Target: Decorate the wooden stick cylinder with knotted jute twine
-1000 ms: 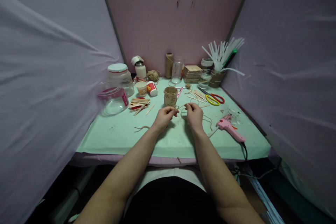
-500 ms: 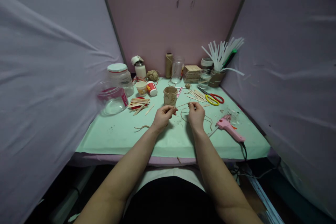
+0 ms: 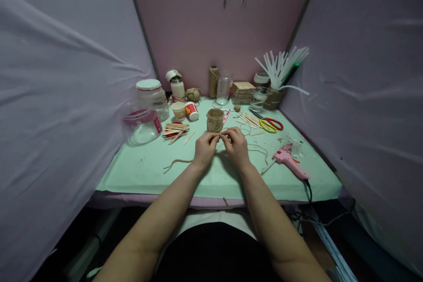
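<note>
My left hand (image 3: 205, 149) and my right hand (image 3: 235, 144) meet fingertip to fingertip just in front of a small twine-trimmed cup (image 3: 215, 120). Both are closed in a pinch on jute twine, most of it hidden by the fingers. One loose length of twine (image 3: 176, 161) trails on the table left of my left hand. Another stretch of twine (image 3: 259, 146) curls out to the right of my right hand. The cup stands upright, with a braided rim and a raised pattern on its side.
A pink glue gun (image 3: 291, 163) lies at the right, its cord over the front edge. Scissors (image 3: 271, 124) and wooden sticks (image 3: 249, 120) lie behind it. More sticks (image 3: 175, 132), an open clear jar (image 3: 145, 130) and paper cups (image 3: 191, 111) are at the left.
My right hand has moved left until its fingertips meet those of my left hand. The twine stretched between them is now gathered in the fingers.
</note>
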{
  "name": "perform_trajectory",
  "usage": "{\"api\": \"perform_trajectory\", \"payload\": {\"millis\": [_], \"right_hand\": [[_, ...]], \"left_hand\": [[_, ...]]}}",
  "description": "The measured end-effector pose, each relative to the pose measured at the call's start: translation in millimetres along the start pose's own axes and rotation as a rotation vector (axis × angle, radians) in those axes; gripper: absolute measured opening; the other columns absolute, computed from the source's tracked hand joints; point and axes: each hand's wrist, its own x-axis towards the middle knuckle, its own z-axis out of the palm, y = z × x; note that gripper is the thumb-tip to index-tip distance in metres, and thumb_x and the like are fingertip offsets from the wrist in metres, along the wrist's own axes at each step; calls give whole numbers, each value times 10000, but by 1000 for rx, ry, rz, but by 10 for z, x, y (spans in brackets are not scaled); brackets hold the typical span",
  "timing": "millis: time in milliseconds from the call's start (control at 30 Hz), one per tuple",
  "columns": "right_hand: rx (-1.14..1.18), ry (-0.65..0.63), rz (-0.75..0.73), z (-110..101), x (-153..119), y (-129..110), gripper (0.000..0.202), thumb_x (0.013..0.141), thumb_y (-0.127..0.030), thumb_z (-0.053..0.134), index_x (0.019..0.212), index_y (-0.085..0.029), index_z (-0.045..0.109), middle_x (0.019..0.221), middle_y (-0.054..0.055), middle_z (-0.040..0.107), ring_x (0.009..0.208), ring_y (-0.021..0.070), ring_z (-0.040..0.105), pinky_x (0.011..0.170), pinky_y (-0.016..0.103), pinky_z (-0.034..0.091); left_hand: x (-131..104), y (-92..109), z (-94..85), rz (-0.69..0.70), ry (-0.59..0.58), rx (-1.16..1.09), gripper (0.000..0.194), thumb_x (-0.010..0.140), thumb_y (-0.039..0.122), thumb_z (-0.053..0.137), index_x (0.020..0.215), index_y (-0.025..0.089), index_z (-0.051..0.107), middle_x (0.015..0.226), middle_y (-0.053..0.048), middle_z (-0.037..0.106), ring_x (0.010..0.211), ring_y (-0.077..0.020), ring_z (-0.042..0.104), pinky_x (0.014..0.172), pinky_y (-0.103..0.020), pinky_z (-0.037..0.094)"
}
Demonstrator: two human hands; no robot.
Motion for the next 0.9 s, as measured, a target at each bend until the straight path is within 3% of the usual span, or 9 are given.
{"api": "perform_trajectory", "payload": {"millis": [267, 467, 600, 900], "right_hand": [[151, 23, 185, 29, 13, 56, 177, 823, -347, 539, 769, -191, 605, 800, 46, 617, 785, 182, 557, 721, 320, 444], [305, 15, 322, 45, 24, 64, 177, 767, -362, 585, 740, -189, 612, 763, 32, 630, 729, 170, 560, 713, 314, 447], [321, 17, 312, 42, 25, 49, 173, 760, -356, 592, 745, -186, 618, 767, 27, 634, 732, 167, 558, 720, 310, 443], [317, -27, 309, 56, 18, 79, 194, 775, -377, 577, 773, -185, 605, 761, 24, 618, 739, 168, 545, 719, 310, 433]], "left_hand": [[-4, -17, 8, 66, -20, 23, 184, 827, 298, 579, 848, 186, 724, 826, -59, 700, 774, -162, 605, 745, -274, 441], [0, -31, 5, 141, 2, 110, 182, 831, 294, 580, 787, 173, 708, 724, -32, 662, 655, -125, 545, 634, -246, 406], [-1, -22, 4, 152, 14, 126, 172, 825, 279, 579, 758, 172, 696, 703, -23, 650, 640, -117, 529, 617, -241, 400], [8, 5, 10, 24, 21, 27, 150, 799, 258, 582, 747, 161, 684, 739, -33, 663, 703, -137, 570, 671, -252, 428]]}}
